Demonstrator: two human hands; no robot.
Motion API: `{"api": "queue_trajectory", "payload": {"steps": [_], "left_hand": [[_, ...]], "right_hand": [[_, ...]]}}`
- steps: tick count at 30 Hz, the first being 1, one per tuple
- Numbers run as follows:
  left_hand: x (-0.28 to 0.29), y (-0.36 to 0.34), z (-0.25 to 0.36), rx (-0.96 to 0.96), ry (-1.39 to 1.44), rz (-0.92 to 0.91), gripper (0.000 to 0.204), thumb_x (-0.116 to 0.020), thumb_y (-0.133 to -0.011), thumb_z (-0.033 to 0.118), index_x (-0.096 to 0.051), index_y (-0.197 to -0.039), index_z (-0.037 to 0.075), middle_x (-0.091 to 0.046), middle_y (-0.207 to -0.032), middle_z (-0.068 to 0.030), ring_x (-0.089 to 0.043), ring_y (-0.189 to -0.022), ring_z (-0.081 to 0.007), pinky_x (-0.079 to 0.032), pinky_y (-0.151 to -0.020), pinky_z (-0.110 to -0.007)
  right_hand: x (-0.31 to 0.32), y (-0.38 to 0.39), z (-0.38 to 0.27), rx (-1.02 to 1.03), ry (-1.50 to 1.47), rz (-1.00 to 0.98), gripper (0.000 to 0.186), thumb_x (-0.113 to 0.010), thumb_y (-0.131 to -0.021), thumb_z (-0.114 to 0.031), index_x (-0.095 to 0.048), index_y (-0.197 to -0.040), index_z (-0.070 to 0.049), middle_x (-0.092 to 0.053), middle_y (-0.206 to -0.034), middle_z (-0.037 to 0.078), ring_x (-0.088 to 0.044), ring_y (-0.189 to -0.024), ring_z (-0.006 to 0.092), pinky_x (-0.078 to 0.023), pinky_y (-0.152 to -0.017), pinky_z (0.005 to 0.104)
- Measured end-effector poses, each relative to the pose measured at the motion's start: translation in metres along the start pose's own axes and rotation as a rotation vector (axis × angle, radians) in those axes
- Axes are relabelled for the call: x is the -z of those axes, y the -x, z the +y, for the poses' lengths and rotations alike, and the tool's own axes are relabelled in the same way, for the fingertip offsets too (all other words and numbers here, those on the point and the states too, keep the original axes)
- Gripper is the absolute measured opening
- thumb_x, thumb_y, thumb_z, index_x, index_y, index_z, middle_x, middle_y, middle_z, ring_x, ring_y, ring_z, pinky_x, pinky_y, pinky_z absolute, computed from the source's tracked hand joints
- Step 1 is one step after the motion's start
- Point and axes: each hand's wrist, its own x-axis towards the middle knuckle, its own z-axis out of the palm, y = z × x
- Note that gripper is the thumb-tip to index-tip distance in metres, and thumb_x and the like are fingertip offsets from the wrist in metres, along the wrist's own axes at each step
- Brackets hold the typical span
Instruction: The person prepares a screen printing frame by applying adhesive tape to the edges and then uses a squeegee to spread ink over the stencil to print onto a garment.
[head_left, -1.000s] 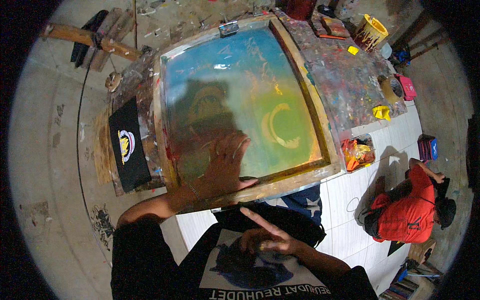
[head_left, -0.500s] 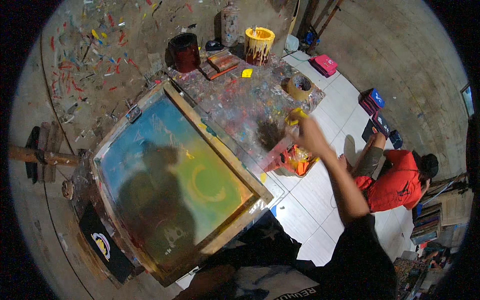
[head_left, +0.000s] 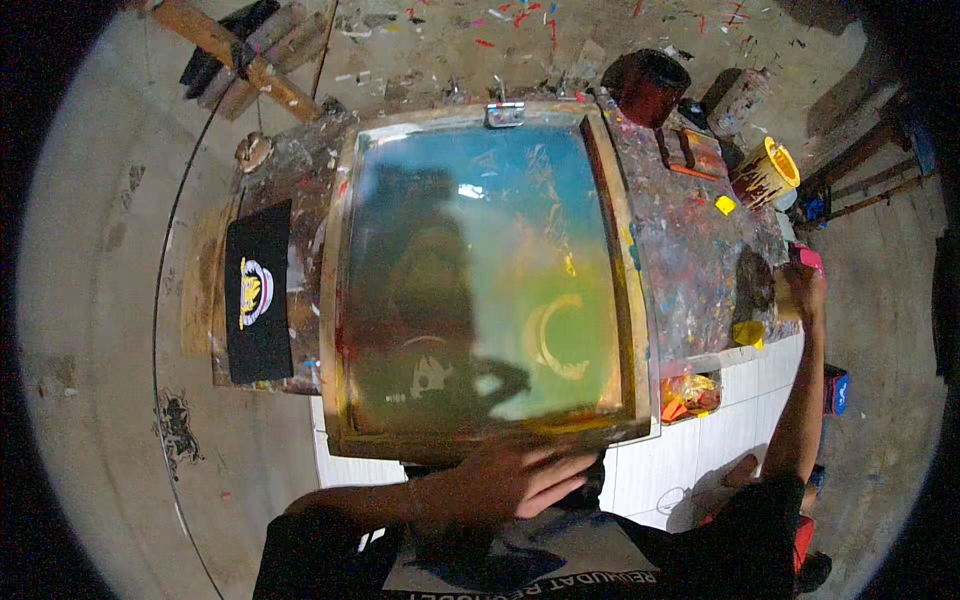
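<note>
A wooden-framed printing screen (head_left: 600, 240) lies on the paint-stained table, its mesh tinted blue, green and yellow, with a pale crescent on it. My left hand (head_left: 515, 482) is at the screen's near edge, palm down, fingers stretched out and holding nothing visible. Out to the right, my right hand (head_left: 810, 290) reaches to a tan, round, open-topped thing (head_left: 788, 297) at the table's corner. Motion blurs its fingers, so their grip on it is unclear. A yellow scrap (head_left: 748, 334) lies just nearer than that hand. My shadow darkens the left part of the mesh.
Left of the screen lies a black cloth piece (head_left: 262, 350) with a printed design. At the back right are a dark red can (head_left: 650, 92), a yellow paint bucket (head_left: 770, 172), and wooden-handled squeegees (head_left: 695, 155). A box of colourful scraps (head_left: 690, 397) is below the table's near edge.
The view has swung, bringing the screen to the middle. My right hand has moved from above the yellow scrap to the tan round thing. My left hand has come into view.
</note>
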Motion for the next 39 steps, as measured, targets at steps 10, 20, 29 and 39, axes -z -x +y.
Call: {"api": "queue_trajectory", "payload": {"steps": [10,20,29,39], "left_hand": [[-0.053,-0.039,0.023,0.513,0.632,0.051,0.047,-0.07,-0.082,0.026,-0.051,-0.118,0.002,-0.058,-0.105,-0.0204,-0.058,-0.1,-0.036,-0.047,-0.085,-0.042],[-0.035,-0.003,0.036,0.687,0.638,0.239,0.023,-0.069,-0.085,0.017,-0.059,-0.099,0.002,-0.062,-0.088,-0.0138,-0.064,-0.081,-0.0273,-0.05,-0.072,-0.038],[-0.05,0.015,0.038,0.648,0.666,-0.029,0.019,-0.074,-0.081,0.015,-0.067,-0.095,0.005,-0.067,-0.083,-0.0106,-0.066,-0.078,-0.0257,-0.052,-0.071,-0.032],[-0.071,0.029,0.027,0.633,0.747,-0.033,0.02,-0.073,-0.081,0.014,-0.063,-0.095,0.005,-0.066,-0.084,-0.0114,-0.066,-0.078,-0.023,-0.051,-0.068,-0.033]], "right_hand": [[-0.141,0.333,-0.294,0.013,0.361,-0.875,0.013,-0.062,-0.076,-0.01,-0.066,-0.089,-0.008,-0.066,-0.085,0.013,-0.064,-0.078,0.0316,-0.049,-0.072,0.0384],[-0.17,0.389,-0.256,-0.026,0.129,-0.81,0.023,-0.067,-0.078,-0.021,-0.069,-0.099,-0.012,-0.067,-0.081,0.015,-0.063,-0.07,0.0347,-0.049,-0.073,0.0425],[-0.185,0.395,-0.254,-0.002,0.127,-0.858,0.023,-0.067,-0.079,-0.023,-0.068,-0.099,-0.013,-0.067,-0.08,0.015,-0.063,-0.072,0.0382,-0.049,-0.076,0.0444],[-0.188,0.39,-0.257,0.007,0.135,-0.886,0.021,-0.065,-0.08,-0.013,-0.067,-0.101,-0.008,-0.068,-0.084,0.016,-0.065,-0.074,0.0353,-0.051,-0.072,0.0389]]}}
